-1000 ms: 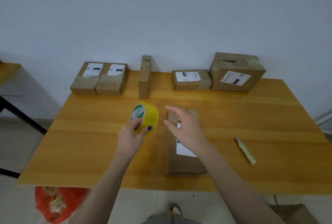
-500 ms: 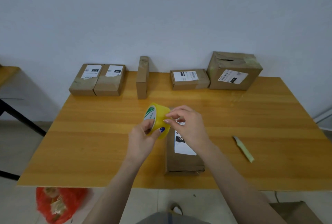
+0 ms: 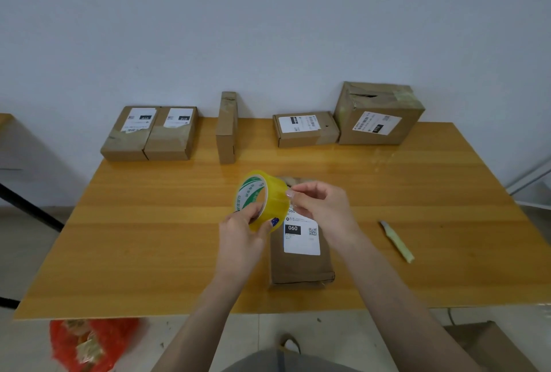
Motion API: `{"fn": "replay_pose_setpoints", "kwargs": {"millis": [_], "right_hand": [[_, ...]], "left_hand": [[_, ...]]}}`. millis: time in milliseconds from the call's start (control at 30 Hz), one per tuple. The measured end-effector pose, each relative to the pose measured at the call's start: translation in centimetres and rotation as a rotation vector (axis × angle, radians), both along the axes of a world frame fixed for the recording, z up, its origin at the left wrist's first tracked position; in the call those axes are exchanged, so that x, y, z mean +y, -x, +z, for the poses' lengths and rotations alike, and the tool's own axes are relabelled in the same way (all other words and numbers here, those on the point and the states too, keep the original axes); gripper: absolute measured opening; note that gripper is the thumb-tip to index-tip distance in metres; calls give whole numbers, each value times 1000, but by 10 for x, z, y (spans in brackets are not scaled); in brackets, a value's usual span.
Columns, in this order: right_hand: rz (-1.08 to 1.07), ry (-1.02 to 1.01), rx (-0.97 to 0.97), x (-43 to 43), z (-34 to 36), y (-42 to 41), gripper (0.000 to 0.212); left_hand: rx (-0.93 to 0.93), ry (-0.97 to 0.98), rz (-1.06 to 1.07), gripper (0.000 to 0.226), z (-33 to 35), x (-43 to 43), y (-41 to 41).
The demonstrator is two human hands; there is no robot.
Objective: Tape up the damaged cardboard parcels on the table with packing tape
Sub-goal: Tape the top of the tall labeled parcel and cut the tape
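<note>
Left grip (image 3: 241, 234) curled round yellow tape roll (image 3: 264, 197), held just above near-centre parcel (image 3: 301, 264) on counter (image 3: 149, 237). Right grip (image 3: 323, 207) pinches roll's right rim, probably seeking tape end. Steady roll; peel slowly, straight, no twist. Cutter (image 3: 396, 242) lies right.

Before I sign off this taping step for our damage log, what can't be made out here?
Head view:
Parcel far end: hidden behind tape roll and right hand.
Tape's loose end: too thin and clear to see.
Back-row box labels' print: too small.
Red bag: cut off by the bottom edge; contents blurred.
</note>
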State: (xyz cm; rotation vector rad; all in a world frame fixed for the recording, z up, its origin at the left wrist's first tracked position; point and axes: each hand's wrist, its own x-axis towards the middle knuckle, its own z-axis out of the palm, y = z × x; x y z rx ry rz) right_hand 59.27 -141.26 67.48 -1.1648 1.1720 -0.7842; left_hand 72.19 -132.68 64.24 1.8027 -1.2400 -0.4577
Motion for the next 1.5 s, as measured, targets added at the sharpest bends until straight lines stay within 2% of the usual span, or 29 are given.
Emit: {"fn": "replay_pose_setpoints", "kwargs": {"millis": [167, 300, 367, 467, 567, 700, 800, 933, 1000, 1100, 1167, 1300, 1400, 1500], "right_hand": [[-7, -176, 40, 0, 0, 2, 15], [42, -197, 172, 0, -1, 7, 18], [44, -189, 200, 0, -2, 7, 20], [5, -120, 178, 4, -6, 7, 25], [43, 69, 180, 9, -5, 5, 31], [159, 320, 217, 15, -3, 2, 35], [150, 360, 152, 17, 0, 6, 37], [90, 278, 241, 16, -1, 5, 30], [53, 132, 282, 13, -3, 3, 27], [78, -126, 209, 9, 2, 3, 31], [106, -156, 239, 8, 5, 4, 34], [102, -63, 233, 11, 3, 4, 31], [130, 128, 231, 14, 4, 3, 29], [236, 330, 249, 16, 11, 1, 27]], "left_hand": [[-72, 16, -33, 23, -6, 2, 1], [-257, -42, -43, 23, -20, 5, 3], [-276, -57, -35, 23, -21, 7, 7], [-210, -64, -69, 19, -21, 6, 7], [-149, -64, -104, 10, -16, 6, 5], [-11, -108, -95, 16, -5, 7, 4], [116, -123, -129, 4, 2, 7, 3], [90, -116, -103, 5, -1, 11, 3], [15, -121, -84, 11, -5, 13, 3], [-30, -119, -102, 26, -6, 17, 6], [-45, -115, -111, 26, -8, 18, 7], [-43, -89, -132, 11, -10, 18, 6], [10, -103, -153, 4, -9, 17, 3], [232, -122, -144, 20, -4, 16, -2]]}}
